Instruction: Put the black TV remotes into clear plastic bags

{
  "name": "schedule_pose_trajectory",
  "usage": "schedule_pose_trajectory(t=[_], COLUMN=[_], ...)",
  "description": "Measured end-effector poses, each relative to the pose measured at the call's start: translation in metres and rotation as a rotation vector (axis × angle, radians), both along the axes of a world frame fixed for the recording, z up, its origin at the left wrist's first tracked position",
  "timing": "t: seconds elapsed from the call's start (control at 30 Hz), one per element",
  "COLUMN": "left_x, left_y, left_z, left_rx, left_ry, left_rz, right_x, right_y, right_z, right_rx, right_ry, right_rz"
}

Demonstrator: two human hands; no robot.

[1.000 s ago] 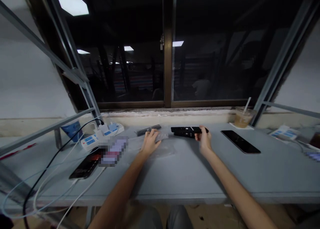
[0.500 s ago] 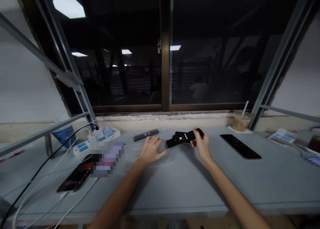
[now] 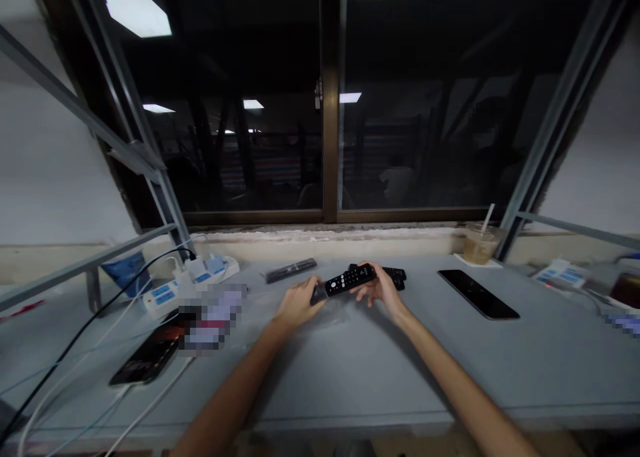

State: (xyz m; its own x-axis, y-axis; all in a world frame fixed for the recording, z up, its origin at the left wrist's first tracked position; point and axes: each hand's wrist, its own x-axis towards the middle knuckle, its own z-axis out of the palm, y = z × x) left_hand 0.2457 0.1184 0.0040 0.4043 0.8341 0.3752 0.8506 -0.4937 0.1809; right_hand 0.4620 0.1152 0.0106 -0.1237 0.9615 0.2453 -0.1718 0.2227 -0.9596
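Observation:
A black remote control (image 3: 350, 280) is tilted above the table, its buttons facing up. My right hand (image 3: 383, 292) is closed on its right end, thumb on top and some fingers loose underneath. At the other end, my left hand (image 3: 299, 302) is closed on a clear plastic sleeve (image 3: 318, 292), which appears to surround the remote's left tip. More of the thin plastic shows faintly beneath the left hand. Behind my right hand lie other black remotes (image 3: 397, 275), partly hidden. A remote in a clear wrapper (image 3: 291, 270) rests farther back on the left.
On the left are a white power strip (image 3: 163, 298) with cables, a phone (image 3: 147, 354) and a blurred-out screen (image 3: 215, 317). A black phone (image 3: 479, 294) lies right, before a drink cup with a straw (image 3: 481, 244). Metal frame posts flank the window.
My right hand has moved left with the remote, bringing its left end to the plastic. My left hand has gone from spread fingers to gripping the sleeve.

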Motion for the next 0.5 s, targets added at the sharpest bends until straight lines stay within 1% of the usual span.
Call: schedule_pose_trajectory(t=[0.1, 0.27, 0.4, 0.5], left_x=[0.0, -0.001, 0.0, 0.004], left_y=[-0.001, -0.004, -0.007, -0.008], left_z=[-0.001, 0.003, 0.006, 0.003], left_rx=[-0.004, 0.092, 0.145, 0.172], left_ry=[-0.019, -0.003, 0.028, 0.022], left_rz=[-0.02, -0.07, -0.1, -0.128], right_x=[0.001, -0.001, -0.003, -0.003], right_y=[0.001, -0.002, -0.006, -0.011], right_z=[-0.002, -0.006, -0.008, -0.008], right_rx=[-0.024, -0.002, -0.003, -0.06], right_ry=[-0.042, -0.185, -0.185, -0.168], right_rz=[0.106, 0.185, 0.221, 0.308])
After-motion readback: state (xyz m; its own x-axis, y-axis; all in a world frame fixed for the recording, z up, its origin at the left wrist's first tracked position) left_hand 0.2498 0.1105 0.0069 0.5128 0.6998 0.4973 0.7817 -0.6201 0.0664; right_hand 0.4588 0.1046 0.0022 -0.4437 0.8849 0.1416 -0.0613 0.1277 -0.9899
